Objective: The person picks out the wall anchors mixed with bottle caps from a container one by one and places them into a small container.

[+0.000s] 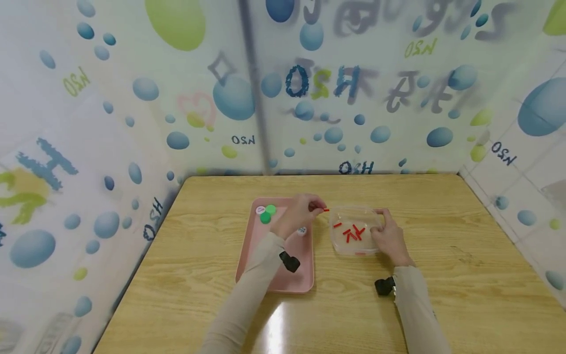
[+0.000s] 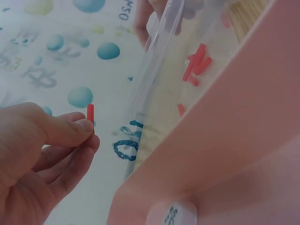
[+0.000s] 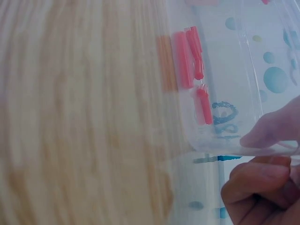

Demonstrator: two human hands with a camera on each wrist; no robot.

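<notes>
Between thumb and forefinger, my left hand (image 1: 297, 215) pinches a short red stick (image 2: 90, 112), held over the gap between the pink tray (image 1: 289, 282) and the clear plastic box (image 1: 367, 216). My right hand (image 1: 391, 238) grips the right side of that box, thumb at the inside and fingers outside, as the right wrist view shows. Several more red sticks (image 1: 353, 233) lie scattered on the box floor. In the tray are a dark green disc (image 1: 265, 218), a light green disc (image 1: 271, 210) and white discs with dark marks, one (image 1: 302, 230) beside my left wrist. My left forearm hides part of the tray.
Tray and box stand side by side on a wood-grain table (image 1: 464, 275). A patterned curtain or sheet (image 1: 309, 132) rises behind the table's far edge and along both sides. Dark wrist cameras, one (image 1: 290, 261) on the left, sit at both cuffs.
</notes>
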